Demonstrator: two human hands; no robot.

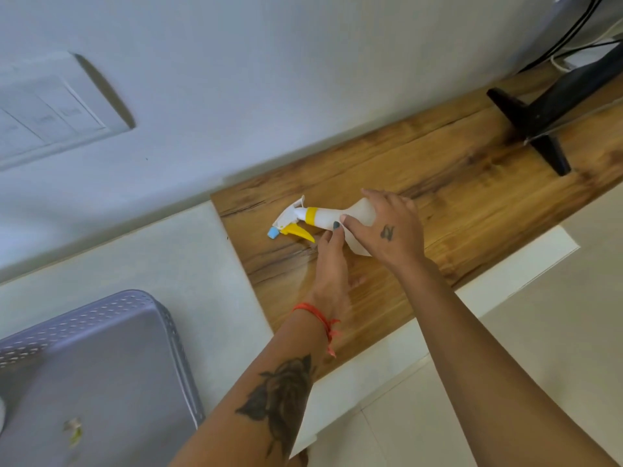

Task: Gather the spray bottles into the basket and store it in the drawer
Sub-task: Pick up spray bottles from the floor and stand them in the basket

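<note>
A white spray bottle (328,217) with a yellow trigger, yellow collar and blue nozzle lies on its side on the wooden top (455,197), nozzle pointing left. My right hand (391,230) is closed over the bottle's wide body from above. My left hand (332,274), with a red thread at the wrist, reaches in from below, and its fingertips touch the bottle's near side by the neck. A lavender perforated basket (161,318) stands at the lower left, apart from both hands. Something small and blurred lies in it.
A black monitor stand (536,119) sits on the wooden top at the far right, with cables (573,25) behind it. White cabinet fronts (512,274) run under the top's near edge. A wall switch plate (50,112) is at the upper left.
</note>
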